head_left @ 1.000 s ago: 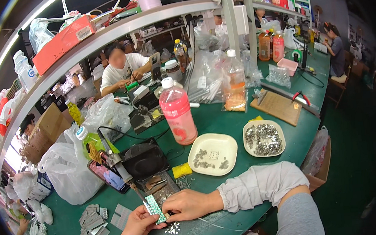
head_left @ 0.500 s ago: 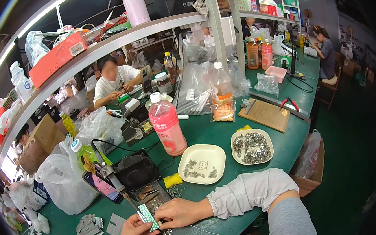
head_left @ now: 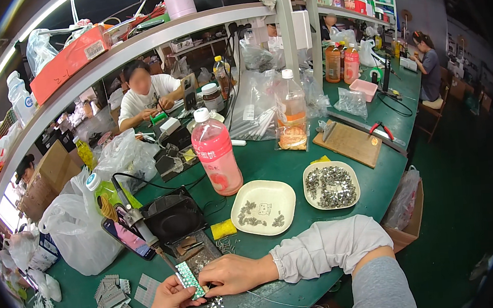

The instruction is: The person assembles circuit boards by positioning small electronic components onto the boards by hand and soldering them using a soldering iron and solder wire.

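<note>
My left hand (head_left: 170, 303) is closed on the edge of a small green circuit board (head_left: 188, 277) with rows of bright pads, held tilted. The tip end of a soldering iron (head_left: 143, 227), propped in its stand, reaches the board's upper end. At the board's lower right edge, my right hand (head_left: 233, 274) has its fingers pinched together; what lies between them is mostly hidden. A thin wire (head_left: 276, 301) runs out from below that wrist toward the table edge. Small shiny metal pieces (head_left: 214, 305) lie under my right fingertips.
Grey metal strips (head_left: 114, 300) lie left. Beyond my hands are a yellow sponge (head_left: 223, 229), a cream plate with small pins (head_left: 284, 194), a dish of metal parts (head_left: 356, 189) and a pink bottle (head_left: 216, 156). A clipboard (head_left: 347, 144) lies farther right. Two people sit working beyond.
The view has shifted slightly. Both hands stay at the board by the iron's tip, and the board is tilted a little differently. The person across has lowered their hands slightly.
</note>
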{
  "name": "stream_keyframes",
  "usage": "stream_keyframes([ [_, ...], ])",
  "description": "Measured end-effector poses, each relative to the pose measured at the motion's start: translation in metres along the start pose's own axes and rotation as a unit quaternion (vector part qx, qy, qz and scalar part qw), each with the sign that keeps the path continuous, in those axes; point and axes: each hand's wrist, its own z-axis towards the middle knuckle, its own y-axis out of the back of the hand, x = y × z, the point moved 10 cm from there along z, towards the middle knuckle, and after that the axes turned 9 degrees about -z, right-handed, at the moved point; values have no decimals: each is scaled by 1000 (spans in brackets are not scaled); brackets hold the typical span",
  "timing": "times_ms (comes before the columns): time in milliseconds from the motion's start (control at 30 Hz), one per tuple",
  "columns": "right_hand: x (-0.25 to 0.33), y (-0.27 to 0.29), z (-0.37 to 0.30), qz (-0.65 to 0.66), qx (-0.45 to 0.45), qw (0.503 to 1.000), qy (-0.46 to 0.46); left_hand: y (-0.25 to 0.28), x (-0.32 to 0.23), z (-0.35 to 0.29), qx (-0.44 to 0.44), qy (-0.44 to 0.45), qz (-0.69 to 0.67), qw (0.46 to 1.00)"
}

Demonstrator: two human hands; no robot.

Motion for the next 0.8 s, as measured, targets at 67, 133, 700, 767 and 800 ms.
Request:
stream_keyframes([
  [67, -1, 0, 0, 2, -4, 1000, 1, -1, -1, 1, 3, -2, 2, 1000],
  [133, -3, 1, -1, 2, -7, 1000, 2, -3, -1, 1, 2, -3, 1, 1000],
  [700, 9, 1, 4, -22, -11, 999, 22, 2, 3, -5, 5, 13, -1, 1000],
  [767, 6, 2, 4, -15, -14, 1000, 15, 2, 0, -3, 9, -4, 0, 1000],
  [800, 5, 2, 4, -21, -13, 1000, 18, -1, -1, -2, 14, -9, -3, 1000],
])
